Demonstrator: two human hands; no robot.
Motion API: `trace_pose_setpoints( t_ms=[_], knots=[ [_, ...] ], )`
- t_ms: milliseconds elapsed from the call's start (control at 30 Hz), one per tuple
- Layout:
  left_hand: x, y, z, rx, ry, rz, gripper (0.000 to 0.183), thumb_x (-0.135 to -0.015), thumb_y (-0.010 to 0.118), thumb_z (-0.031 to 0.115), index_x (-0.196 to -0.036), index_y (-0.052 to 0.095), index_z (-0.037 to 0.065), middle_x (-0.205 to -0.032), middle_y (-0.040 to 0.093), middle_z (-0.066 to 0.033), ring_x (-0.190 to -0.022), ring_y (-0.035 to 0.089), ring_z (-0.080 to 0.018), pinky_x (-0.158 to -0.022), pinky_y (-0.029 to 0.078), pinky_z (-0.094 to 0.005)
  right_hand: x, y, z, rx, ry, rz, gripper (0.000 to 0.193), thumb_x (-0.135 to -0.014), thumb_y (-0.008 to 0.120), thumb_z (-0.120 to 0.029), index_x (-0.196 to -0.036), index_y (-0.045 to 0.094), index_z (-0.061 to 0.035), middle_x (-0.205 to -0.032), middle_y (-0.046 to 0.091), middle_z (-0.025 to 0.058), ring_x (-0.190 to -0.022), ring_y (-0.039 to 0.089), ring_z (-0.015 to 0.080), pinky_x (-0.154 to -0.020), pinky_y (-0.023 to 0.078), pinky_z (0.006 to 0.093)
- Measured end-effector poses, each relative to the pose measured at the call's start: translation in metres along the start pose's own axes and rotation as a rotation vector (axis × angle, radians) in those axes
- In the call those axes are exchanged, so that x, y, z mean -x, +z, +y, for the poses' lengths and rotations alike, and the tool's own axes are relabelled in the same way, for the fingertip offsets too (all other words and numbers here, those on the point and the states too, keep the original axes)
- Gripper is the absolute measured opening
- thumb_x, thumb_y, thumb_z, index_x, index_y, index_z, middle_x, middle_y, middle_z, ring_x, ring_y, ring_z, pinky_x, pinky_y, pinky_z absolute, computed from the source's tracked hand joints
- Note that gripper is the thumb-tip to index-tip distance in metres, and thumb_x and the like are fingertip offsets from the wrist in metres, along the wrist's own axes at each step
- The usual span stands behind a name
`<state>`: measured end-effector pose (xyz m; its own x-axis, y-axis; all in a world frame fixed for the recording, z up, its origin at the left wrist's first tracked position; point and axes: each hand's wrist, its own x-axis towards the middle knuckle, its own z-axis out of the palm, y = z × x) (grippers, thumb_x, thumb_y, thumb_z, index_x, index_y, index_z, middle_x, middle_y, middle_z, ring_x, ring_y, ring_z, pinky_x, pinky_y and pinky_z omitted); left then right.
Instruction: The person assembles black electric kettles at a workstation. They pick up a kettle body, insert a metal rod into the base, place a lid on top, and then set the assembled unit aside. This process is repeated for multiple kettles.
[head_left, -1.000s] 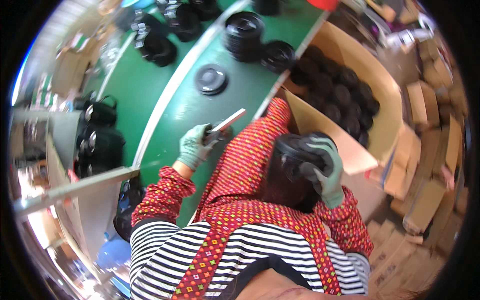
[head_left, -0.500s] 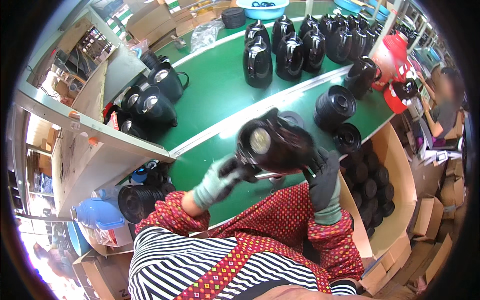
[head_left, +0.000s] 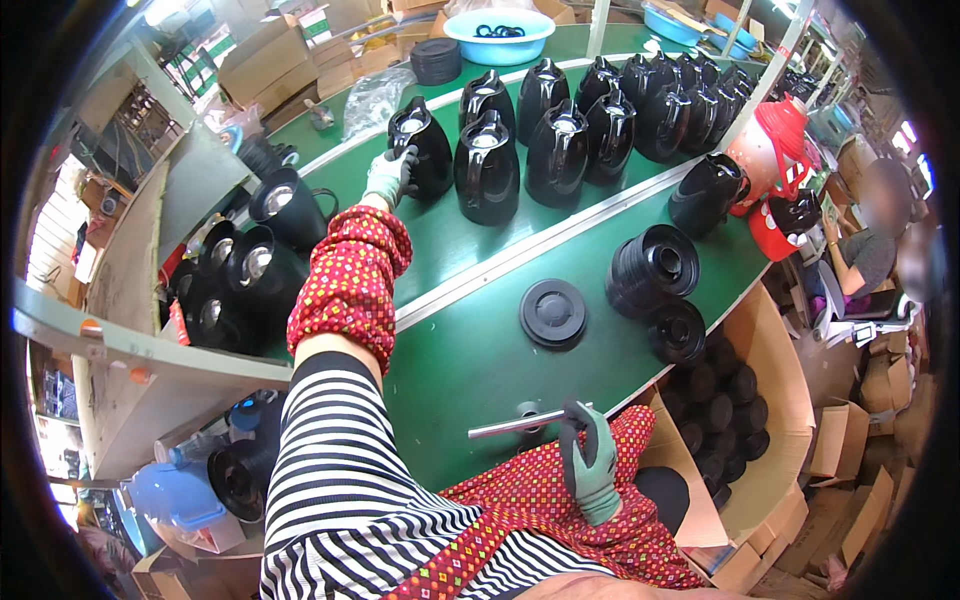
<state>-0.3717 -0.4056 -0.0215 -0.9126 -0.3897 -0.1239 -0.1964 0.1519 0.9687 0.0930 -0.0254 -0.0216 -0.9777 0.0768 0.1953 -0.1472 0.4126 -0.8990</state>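
Black jug (head_left: pixel 420 150) under your left hand (head_left: pixel 388 176) is risking toppling its neighbours; your right hand (head_left: pixel 590 460) is gripping a metal tool (head_left: pixel 520 424).

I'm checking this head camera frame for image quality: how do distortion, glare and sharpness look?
Head view: strong fisheye, the green table and its white stripe bend, with black corners at the rim. Overhead lights glint on the black jugs. The left hand and right hand are sharp; a person at the right edge is blurred out.
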Motion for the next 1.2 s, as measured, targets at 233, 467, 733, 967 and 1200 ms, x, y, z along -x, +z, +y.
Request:
trace_pose_setpoints(
  t_ms=[233,467,733,967,1200],
  knots=[
    [0.037,0.002,0.030,-0.534,0.191,0.125,0.109,-0.078,0.085,0.061,-0.155,0.040,-0.001,-0.147,0.056,-0.0327,-0.134,0.058,-0.0457,-0.113,0.046,-0.0478,-0.001,-0.003,-0.008,-0.038,0.143,-0.004,0.031,-0.097,0.067,-0.007,-0.126,0.069,0.0046,-0.120,0.072,0.0192,-0.109,0.071,0.0324,-0.096,0.055,0.0399],
    [0.047,-0.124,0.038,-1.066,-0.059,0.407,0.108,-0.086,0.082,0.051,-0.160,0.029,-0.008,-0.162,0.023,-0.0445,-0.140,0.051,-0.0537,-0.113,0.048,-0.0526,0.001,0.000,-0.005,-0.005,0.105,-0.045,0.030,-0.097,0.067,-0.004,-0.125,0.068,0.0045,-0.119,0.072,0.0197,-0.109,0.071,0.0325,-0.097,0.055,0.0415],
    [0.040,-0.131,-0.001,-1.151,0.172,0.393,0.056,-0.100,0.063,0.033,-0.145,0.054,0.001,-0.148,0.055,-0.0328,-0.125,0.066,-0.0443,-0.103,0.056,-0.0494,0.002,-0.001,0.006,-0.065,0.078,-0.043,0.035,-0.097,0.068,-0.003,-0.131,0.064,0.0035,-0.120,0.071,0.0181,-0.109,0.072,0.0298,-0.094,0.057,0.0382],
    [0.242,-0.093,0.048,-0.988,0.833,-0.064,0.047,-0.088,0.076,0.023,-0.125,0.058,0.002,-0.130,0.063,-0.0249,-0.098,0.070,-0.0437,-0.082,0.058,-0.0503,-0.069,0.002,-0.065,-0.250,0.060,-0.129,0.079,-0.098,0.075,-0.032,-0.163,0.039,-0.0079,-0.141,0.060,0.0202,-0.096,0.069,0.0190,-0.082,0.059,0.0337],
    [0.412,-0.067,0.081,-0.854,1.094,-0.555,0.050,-0.080,0.081,0.012,-0.124,0.061,0.003,-0.135,0.063,-0.0226,-0.079,0.074,-0.0365,-0.067,0.060,-0.0429,-0.106,0.013,-0.103,-0.379,0.581,-0.249,0.101,-0.087,0.079,-0.062,-0.156,0.039,-0.0003,-0.122,0.068,0.0181,-0.090,0.073,0.0212,-0.076,0.061,0.0345]
  ],
)
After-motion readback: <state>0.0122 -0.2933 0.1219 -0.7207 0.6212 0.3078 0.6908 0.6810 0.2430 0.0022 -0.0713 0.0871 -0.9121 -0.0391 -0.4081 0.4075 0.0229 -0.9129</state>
